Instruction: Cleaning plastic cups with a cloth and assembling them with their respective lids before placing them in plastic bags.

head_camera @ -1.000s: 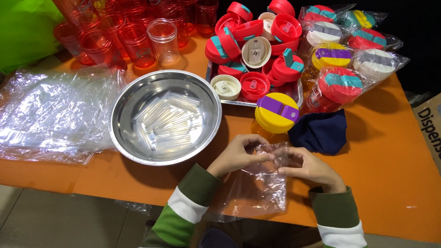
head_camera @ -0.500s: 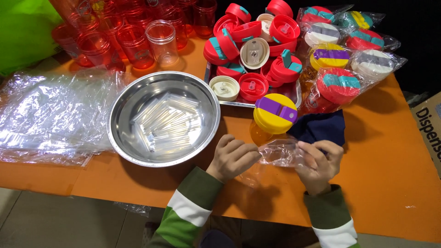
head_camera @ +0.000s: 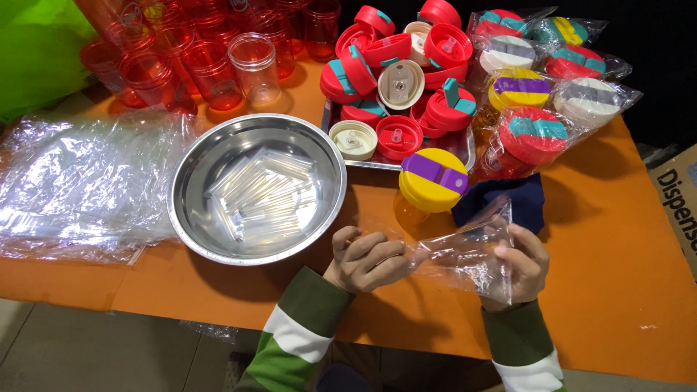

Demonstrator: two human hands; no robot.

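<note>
My left hand (head_camera: 365,259) and my right hand (head_camera: 520,263) both grip a clear plastic bag (head_camera: 465,254), stretched between them just above the orange table (head_camera: 624,290) near its front edge. Right behind the bag stands an orange bottle with a yellow lid and purple flap (head_camera: 433,180). A dark blue cloth (head_camera: 508,202) lies beside that bottle, partly behind the bag.
A steel bowl (head_camera: 196,218) holding clear wrapped straws (head_camera: 263,194) sits left of my hands. A pile of clear bags (head_camera: 80,185) lies far left. A tray (head_camera: 465,149) of red lids, bagged bottles (head_camera: 537,134) and red cups (head_camera: 196,65) fill the back. A cardboard box (head_camera: 679,203) is at right.
The bag was bunched low between my hands; now it is raised and pulled taut, my hands further apart and my right hand moved rightward.
</note>
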